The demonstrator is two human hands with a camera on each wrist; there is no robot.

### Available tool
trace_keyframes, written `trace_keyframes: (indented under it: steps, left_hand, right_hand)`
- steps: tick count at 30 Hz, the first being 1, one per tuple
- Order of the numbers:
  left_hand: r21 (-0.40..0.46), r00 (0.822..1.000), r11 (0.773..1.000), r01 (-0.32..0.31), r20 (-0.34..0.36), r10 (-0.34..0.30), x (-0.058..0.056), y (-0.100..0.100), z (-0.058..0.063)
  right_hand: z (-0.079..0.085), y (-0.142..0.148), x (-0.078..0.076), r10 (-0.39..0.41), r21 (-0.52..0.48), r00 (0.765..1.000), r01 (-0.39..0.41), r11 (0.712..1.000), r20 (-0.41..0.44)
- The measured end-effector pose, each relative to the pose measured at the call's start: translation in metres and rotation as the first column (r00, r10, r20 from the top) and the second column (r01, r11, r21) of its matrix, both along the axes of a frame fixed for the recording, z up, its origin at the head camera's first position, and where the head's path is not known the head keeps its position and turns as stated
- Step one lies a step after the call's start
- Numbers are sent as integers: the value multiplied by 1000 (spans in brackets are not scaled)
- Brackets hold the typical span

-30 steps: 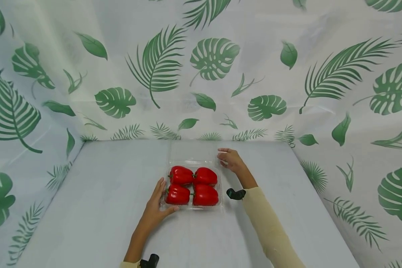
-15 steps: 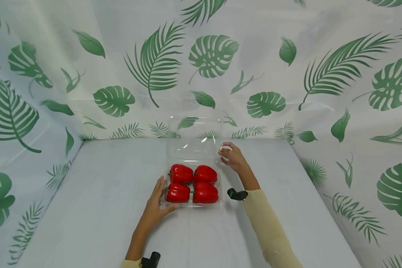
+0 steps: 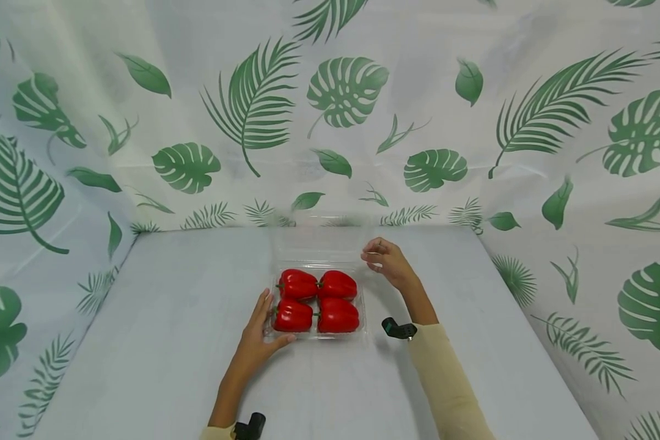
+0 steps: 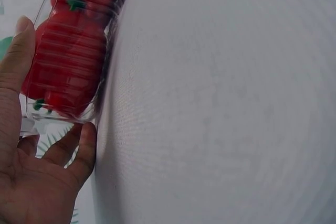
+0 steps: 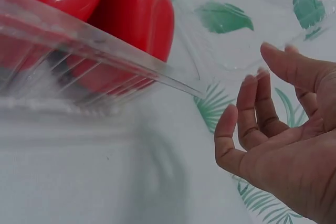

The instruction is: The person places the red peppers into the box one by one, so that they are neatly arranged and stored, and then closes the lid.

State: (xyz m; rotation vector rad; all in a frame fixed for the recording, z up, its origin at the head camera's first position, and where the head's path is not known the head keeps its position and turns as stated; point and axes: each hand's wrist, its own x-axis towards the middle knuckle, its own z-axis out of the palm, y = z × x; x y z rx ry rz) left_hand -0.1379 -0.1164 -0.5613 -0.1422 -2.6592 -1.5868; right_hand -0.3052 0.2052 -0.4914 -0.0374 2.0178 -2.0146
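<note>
Several red bell peppers (image 3: 338,315) sit in two rows inside a clear plastic clamshell container (image 3: 321,337). Its transparent lid (image 3: 316,247) is hinged open at the far side, tilted back and blurred. My left hand (image 3: 255,342) holds the container's near left corner, thumb on the front wall and fingers along the left side. In the left wrist view that hand (image 4: 39,177) shows its thumb against the ribbed wall and fingers at the end. My right hand (image 3: 389,263) hovers beside the lid's right edge, fingers loosely bent; the right wrist view shows this hand (image 5: 283,124) with nothing in it.
The container stands in the middle of a table with a white cover (image 3: 170,318). Behind and on both sides hangs a white curtain (image 3: 275,189) printed with green leaves. A black wrist camera (image 3: 399,329) is strapped at the right wrist, another black camera (image 3: 250,426) at the left.
The lid lay low at the back, rose upright half a second ago, and has now tipped back down. My right hand has shifted slightly right, away from it. The left hand stays put.
</note>
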Motion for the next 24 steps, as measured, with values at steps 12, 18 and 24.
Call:
trace_keyframes:
  steps: [12, 18, 24]
  left_hand:
    - [31, 1000, 1000, 2, -5, -2, 0, 0, 4]
    - [70, 999, 997, -17, 41, 15, 5, 3, 0]
    - [82, 999, 997, -13, 40, 10, 6, 2, 0]
  right_hand:
    - [-10, 10, 21, 12, 82, 999, -9, 997, -32]
    - [-16, 11, 36, -5, 146, 998, 14, 989, -67]
    - [-24, 10, 46, -30, 196, 991, 55, 979, -127]
